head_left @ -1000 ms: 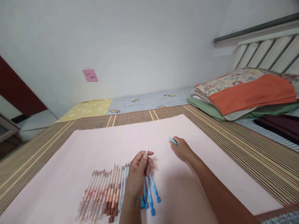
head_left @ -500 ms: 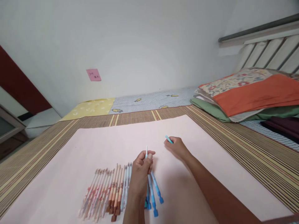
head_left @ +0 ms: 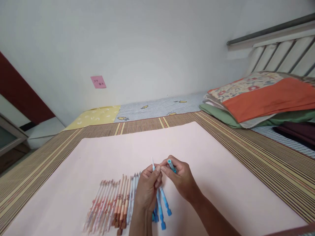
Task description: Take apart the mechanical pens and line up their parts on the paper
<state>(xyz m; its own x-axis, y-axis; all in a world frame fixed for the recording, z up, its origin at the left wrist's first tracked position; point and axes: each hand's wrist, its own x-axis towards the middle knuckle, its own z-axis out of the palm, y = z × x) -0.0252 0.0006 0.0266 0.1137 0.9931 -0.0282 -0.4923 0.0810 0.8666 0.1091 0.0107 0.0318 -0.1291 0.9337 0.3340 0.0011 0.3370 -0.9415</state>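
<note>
A: Left hand pinches a pen, tip up. Right hand grips a blue cap just beside that tip.
B: Risk?
A: Cap sits off-axis; a skewed push could miss and ink the fingers. Loose blue pens lie under the wrists, a row of pens left of them. One nudge could scatter them.

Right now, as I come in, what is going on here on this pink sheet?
One person works with bare hands over a pink sheet spread on a striped mat. The left hand holds a pen with its pale tip pointing up. The right hand holds a blue cap close beside that tip, not on it. A row of pens lies side by side on the sheet, and a few blue pens lie just below the hands.
</note>
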